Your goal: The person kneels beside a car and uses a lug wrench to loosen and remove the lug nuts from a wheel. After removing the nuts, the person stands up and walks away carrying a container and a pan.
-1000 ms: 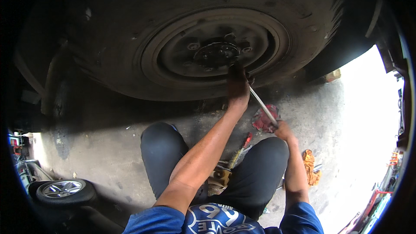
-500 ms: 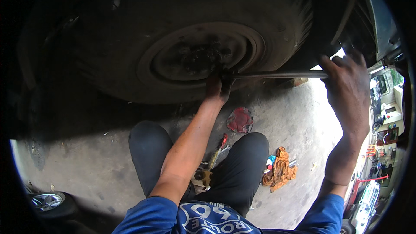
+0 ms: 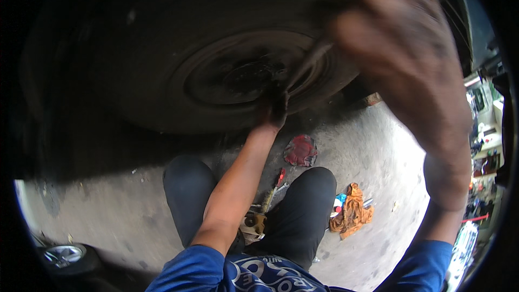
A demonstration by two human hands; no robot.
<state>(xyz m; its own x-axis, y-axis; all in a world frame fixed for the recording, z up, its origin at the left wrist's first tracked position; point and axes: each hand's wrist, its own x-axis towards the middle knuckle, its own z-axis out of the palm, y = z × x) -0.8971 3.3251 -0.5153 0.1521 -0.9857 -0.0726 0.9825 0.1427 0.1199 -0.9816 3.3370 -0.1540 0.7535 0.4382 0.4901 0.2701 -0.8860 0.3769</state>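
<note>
A dark wheel [image 3: 216, 84] fills the upper middle of the view, in deep shade. My left hand [image 3: 275, 107] is closed beside its hub, around the near end of a lug wrench [image 3: 309, 65]. The wrench's long metal bar slants up and right across the rim. At its far end, my right hand [image 3: 397, 32] is blurred by motion, closed on the bar. The wrench's working end, by the wheel nuts, is hidden by shadow and my left hand.
Below the wheel lies a crumpled red-and-grey cloth [image 3: 300, 150]. A red-handled tool [image 3: 280, 177] rests between my knees; an orange-brown rag [image 3: 354, 211] lies right of them. A loose wheel [image 3: 65, 257] is at lower left. A small block [image 3: 373, 99] sits near the tyre.
My right hand has swung the bar's far end up and left, from nearly level to a steep slant. My left hand stays by the hub.
</note>
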